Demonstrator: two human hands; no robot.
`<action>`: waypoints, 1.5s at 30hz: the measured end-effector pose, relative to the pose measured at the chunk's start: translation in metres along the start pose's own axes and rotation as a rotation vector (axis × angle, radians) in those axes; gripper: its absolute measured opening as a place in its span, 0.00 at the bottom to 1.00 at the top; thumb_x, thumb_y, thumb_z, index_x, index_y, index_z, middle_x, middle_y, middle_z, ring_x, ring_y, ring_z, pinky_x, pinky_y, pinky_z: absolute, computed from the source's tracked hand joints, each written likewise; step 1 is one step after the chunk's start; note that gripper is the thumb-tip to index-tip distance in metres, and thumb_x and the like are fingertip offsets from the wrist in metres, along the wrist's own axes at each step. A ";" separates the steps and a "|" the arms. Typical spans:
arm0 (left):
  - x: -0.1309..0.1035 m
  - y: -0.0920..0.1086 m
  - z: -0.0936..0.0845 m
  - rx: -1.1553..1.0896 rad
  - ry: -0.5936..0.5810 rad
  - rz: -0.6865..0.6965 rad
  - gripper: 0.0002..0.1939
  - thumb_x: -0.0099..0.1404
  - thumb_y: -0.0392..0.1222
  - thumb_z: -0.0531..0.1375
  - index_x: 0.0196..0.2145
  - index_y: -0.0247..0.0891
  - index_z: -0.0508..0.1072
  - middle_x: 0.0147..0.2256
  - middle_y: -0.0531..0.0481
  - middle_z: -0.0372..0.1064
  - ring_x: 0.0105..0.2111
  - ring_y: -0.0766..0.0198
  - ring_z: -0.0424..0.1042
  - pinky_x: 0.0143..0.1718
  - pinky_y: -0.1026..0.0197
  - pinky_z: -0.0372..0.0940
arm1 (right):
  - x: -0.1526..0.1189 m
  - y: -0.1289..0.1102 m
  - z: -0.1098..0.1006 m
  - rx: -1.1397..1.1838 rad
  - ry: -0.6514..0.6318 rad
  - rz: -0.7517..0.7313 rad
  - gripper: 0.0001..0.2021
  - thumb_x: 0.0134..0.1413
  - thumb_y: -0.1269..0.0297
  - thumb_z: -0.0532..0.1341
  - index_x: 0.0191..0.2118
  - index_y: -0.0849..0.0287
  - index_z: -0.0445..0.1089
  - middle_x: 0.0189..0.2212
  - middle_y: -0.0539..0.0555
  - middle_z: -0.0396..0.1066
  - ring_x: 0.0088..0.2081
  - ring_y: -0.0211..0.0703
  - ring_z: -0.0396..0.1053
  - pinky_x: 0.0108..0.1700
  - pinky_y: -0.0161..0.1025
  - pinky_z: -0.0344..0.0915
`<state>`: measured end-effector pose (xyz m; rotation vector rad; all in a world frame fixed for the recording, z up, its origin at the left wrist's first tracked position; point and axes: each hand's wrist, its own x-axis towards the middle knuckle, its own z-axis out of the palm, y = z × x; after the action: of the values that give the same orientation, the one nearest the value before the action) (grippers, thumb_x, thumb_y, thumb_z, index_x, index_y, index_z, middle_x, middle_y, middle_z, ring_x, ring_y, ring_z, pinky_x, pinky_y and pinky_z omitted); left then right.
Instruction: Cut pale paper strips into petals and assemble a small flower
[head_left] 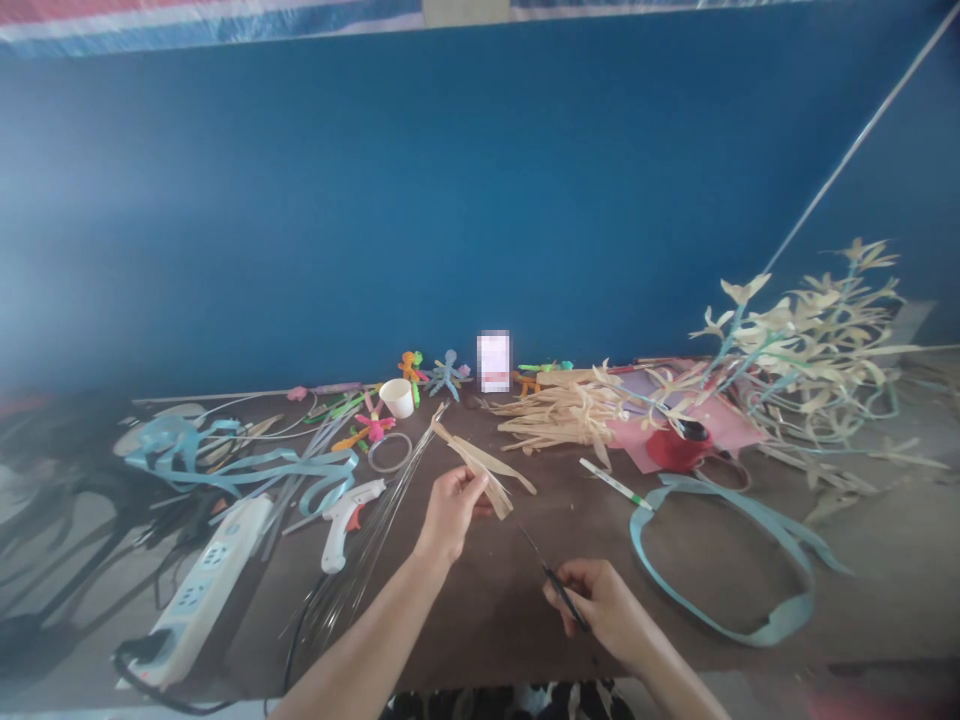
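My left hand (452, 505) is closed on a pale tan strip of dried husk (498, 494), pinched between thumb and fingers above the table. More narrow husk pieces (472, 452) fan out from it toward the back left. My right hand (592, 603) is closed around slim black-handled scissors (562, 593), seen nearly edge-on. Their thin tip points up and left, close to the lower end of the husk. Whether the blades touch the husk I cannot tell.
Left are a white glue gun (346, 522), thin wires (375, 520), a power strip (206, 590) and blue ribbon (262, 465). A paper cup (397, 398) stands behind. Right lie husks (555, 415), a marker (616, 485), a ribbon loop (720, 625) and husk flowers (817, 330).
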<state>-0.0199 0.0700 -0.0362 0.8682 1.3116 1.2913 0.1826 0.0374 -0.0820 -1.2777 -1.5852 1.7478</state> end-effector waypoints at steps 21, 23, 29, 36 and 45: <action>0.001 0.001 -0.001 0.007 -0.023 -0.009 0.13 0.51 0.48 0.57 0.26 0.33 0.68 0.24 0.47 0.70 0.23 0.62 0.70 0.24 0.63 0.63 | 0.004 0.001 -0.002 -0.053 -0.006 0.019 0.13 0.41 0.57 0.59 0.20 0.64 0.64 0.11 0.46 0.60 0.14 0.30 0.56 0.18 0.28 0.49; 0.001 0.001 -0.001 0.002 -0.016 -0.002 0.13 0.51 0.48 0.57 0.27 0.33 0.68 0.24 0.47 0.70 0.23 0.62 0.70 0.24 0.63 0.63 | 0.005 0.002 -0.002 -0.052 0.002 0.018 0.13 0.41 0.57 0.59 0.20 0.64 0.65 0.11 0.45 0.60 0.14 0.30 0.56 0.18 0.28 0.49; 0.001 0.002 0.000 -0.003 0.005 -0.008 0.14 0.50 0.49 0.57 0.27 0.34 0.69 0.24 0.48 0.70 0.24 0.62 0.70 0.24 0.63 0.63 | 0.005 0.005 -0.002 -0.094 0.039 0.010 0.14 0.41 0.56 0.59 0.19 0.63 0.64 0.10 0.46 0.60 0.15 0.30 0.56 0.18 0.28 0.49; 0.001 0.004 0.000 -0.006 -0.006 -0.005 0.14 0.51 0.49 0.58 0.27 0.32 0.69 0.24 0.47 0.70 0.23 0.62 0.70 0.24 0.63 0.63 | 0.006 0.002 -0.003 -0.085 0.023 0.006 0.14 0.40 0.56 0.59 0.19 0.64 0.64 0.11 0.45 0.58 0.15 0.30 0.54 0.17 0.28 0.49; 0.000 0.007 -0.001 -0.002 0.000 -0.005 0.14 0.51 0.48 0.58 0.26 0.32 0.68 0.24 0.48 0.70 0.23 0.62 0.69 0.24 0.63 0.63 | 0.008 0.006 -0.001 -0.082 0.019 0.006 0.15 0.40 0.54 0.58 0.20 0.63 0.65 0.11 0.46 0.59 0.14 0.31 0.56 0.17 0.28 0.49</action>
<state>-0.0216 0.0708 -0.0293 0.8628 1.3123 1.2883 0.1809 0.0432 -0.0903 -1.3345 -1.6588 1.6855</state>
